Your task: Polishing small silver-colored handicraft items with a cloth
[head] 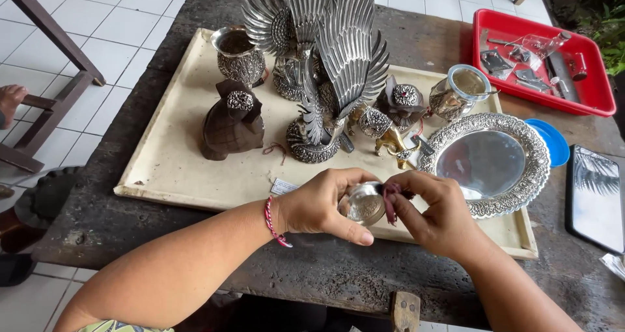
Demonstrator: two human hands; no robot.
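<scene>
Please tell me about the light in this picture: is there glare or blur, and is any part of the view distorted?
In the head view, soft daylight, no hard shadows; the round silver tray and the dark panel at the right edge mirror bright sky; the small silver piece held between left hand and right hand shows a mild shine; focus is sharp overall; the wide lens bends the table edges.

A small round silver bowl with embossed patterning (pixel 363 205) is held tipped on its side, its shiny inside facing up toward the camera. It sits at about six o'clock from the winged silver figure, above the near edge of the cream tray. A scrap of dark red cloth (pixel 390 200) presses against its three-o'clock rim.
</scene>
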